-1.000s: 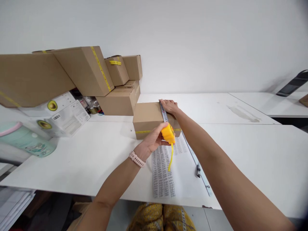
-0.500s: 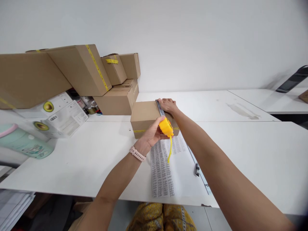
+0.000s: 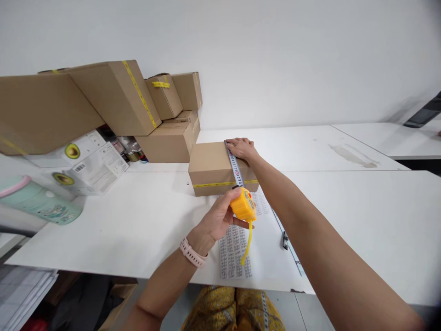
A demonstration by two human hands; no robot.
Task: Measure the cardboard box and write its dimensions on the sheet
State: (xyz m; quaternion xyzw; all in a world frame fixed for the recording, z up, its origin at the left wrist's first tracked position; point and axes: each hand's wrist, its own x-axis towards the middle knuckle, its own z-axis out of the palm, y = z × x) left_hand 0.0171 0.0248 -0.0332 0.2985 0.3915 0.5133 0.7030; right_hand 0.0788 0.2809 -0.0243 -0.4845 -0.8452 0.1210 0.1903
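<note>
A closed cardboard box (image 3: 207, 158) with a yellow tape strip round its side sits on the white table. My left hand (image 3: 217, 219) is closed round a yellow tape measure (image 3: 245, 205) just in front of the box, its wrist strap hanging down. Out of the case runs the metal blade (image 3: 235, 168), lying across the box top and reaching past its front edge. At the far edge of the box, my right hand (image 3: 241, 148) pins the blade's end, fingers resting over the top. Beneath the tape case lies a sheet of printed labels (image 3: 234, 259) on a clipboard (image 3: 287, 248), partly covered.
Several cardboard boxes (image 3: 113, 96) are stacked at the back left, above white avocado-print boxes (image 3: 98, 168). A mint-green tumbler (image 3: 44, 202) stands at the left. A dark device (image 3: 425, 110) is at the far right, and a wall rises behind the table.
My left hand has drawn the tape case toward me and down, so more blade shows, now extending past the box's front edge. My right hand stays at the far edge.
</note>
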